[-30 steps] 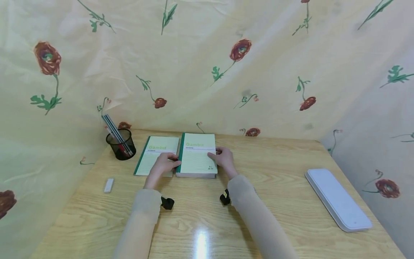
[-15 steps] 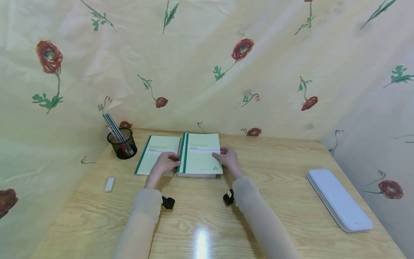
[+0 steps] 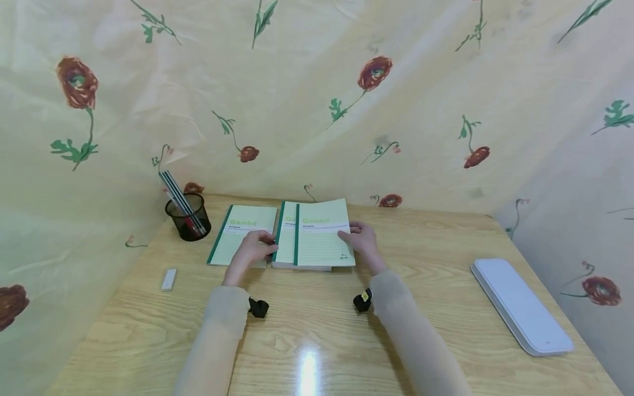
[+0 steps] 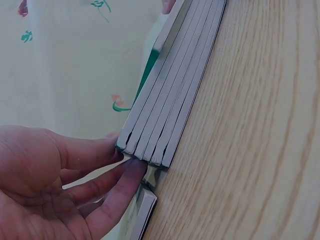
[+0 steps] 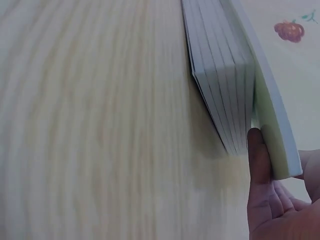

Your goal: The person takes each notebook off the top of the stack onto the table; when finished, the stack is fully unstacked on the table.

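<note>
In the head view, a stack of several pale green notebooks (image 3: 286, 242) with dark green spines lies on the table. My left hand (image 3: 251, 250) braces its spine side, with thumb and fingertips against the spines in the left wrist view. My right hand (image 3: 361, 240) pinches the right edge of the top notebook (image 3: 324, 236), thumb above and fingers beneath. That notebook is shifted right across the stack and overhangs it. Its right edge is raised off the stack (image 5: 225, 85) in the right wrist view. Another notebook (image 3: 238, 225) lies flat left of the stack, partly behind my left hand.
A black mesh pen cup (image 3: 190, 223) with several pencils (image 3: 177, 192) stands at the table's back left. Nearer lies a small white eraser-like block (image 3: 169, 279). A long white case (image 3: 520, 305) lies at the right. Floral cloth (image 3: 297, 110) hangs behind the wooden table (image 3: 421, 264).
My right hand has moved right, sliding the top notebook off to that side and baring the left part of the notebook below. My left hand has stayed at the stack's spine side.
</note>
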A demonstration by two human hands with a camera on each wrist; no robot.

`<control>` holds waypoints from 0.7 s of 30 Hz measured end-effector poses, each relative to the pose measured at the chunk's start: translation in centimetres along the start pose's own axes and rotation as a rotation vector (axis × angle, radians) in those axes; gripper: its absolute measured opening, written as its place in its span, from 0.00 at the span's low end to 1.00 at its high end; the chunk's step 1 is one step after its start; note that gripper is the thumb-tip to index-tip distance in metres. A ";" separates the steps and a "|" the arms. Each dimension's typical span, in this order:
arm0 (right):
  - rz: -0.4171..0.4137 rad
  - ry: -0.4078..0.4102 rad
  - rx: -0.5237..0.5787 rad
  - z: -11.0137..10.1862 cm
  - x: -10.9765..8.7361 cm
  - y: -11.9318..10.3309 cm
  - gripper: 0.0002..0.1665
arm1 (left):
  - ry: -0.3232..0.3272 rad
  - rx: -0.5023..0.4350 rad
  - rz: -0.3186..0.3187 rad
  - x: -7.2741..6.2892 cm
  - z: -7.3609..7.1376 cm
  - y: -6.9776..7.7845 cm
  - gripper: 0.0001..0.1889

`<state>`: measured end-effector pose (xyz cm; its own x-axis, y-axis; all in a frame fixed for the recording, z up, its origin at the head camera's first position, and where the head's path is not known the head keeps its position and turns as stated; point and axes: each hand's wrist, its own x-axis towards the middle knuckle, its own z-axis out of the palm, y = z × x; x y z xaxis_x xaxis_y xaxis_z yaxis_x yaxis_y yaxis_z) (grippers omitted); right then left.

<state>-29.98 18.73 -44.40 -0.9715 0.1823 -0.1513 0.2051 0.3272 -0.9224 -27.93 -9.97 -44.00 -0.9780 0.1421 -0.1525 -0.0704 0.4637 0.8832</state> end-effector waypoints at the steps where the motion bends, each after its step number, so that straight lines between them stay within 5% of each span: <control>1: 0.000 0.003 0.010 -0.3 0.0 0.0 0.31 | -0.002 -0.004 -0.001 0.0 0.0 0.0 0.18; 21: 0.090 -0.019 0.190 -5.7 1.1 2.5 0.34 | -0.009 -0.019 -0.016 0.0 -0.1 -0.2 0.18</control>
<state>-29.88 25.03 -44.82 -0.9529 0.1844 -0.2408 0.2663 0.1289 -0.9552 -27.99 -10.14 -44.08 -0.9750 0.1425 -0.1707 -0.0900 0.4492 0.8889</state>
